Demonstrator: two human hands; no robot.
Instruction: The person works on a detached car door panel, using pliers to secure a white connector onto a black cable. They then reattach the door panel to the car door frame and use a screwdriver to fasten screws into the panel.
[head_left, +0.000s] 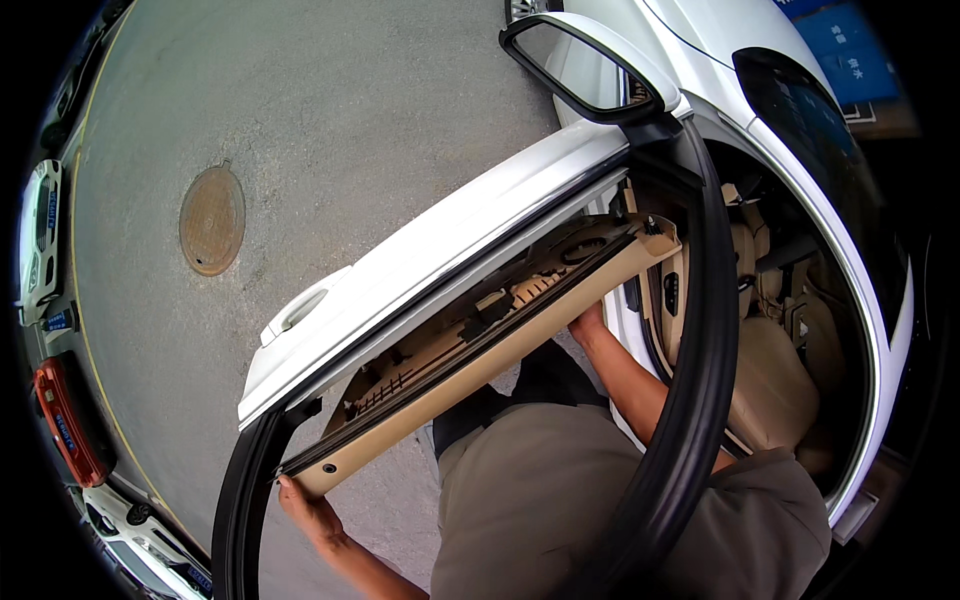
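Observation:
A tan car door trim panel [480, 372] is tilted away from the white car door [440, 255], with a gap between them that bares its ribbed inner side and dark fittings. My left hand [310, 515] is closed on the panel's near left end, by a small round dark hole. Farther along, toward the mirror end, my right hand [588, 322] holds the panel's side facing me; its fingertips are hidden behind the panel. The door's black window frame [700, 370] arches over my right forearm.
A side mirror [585, 68] juts from the door's far end. To the right, the open doorway shows a tan seat [775, 375]. A round manhole cover [212, 221] lies in the grey pavement. Parked cars, one of them red [70, 425], line the left edge.

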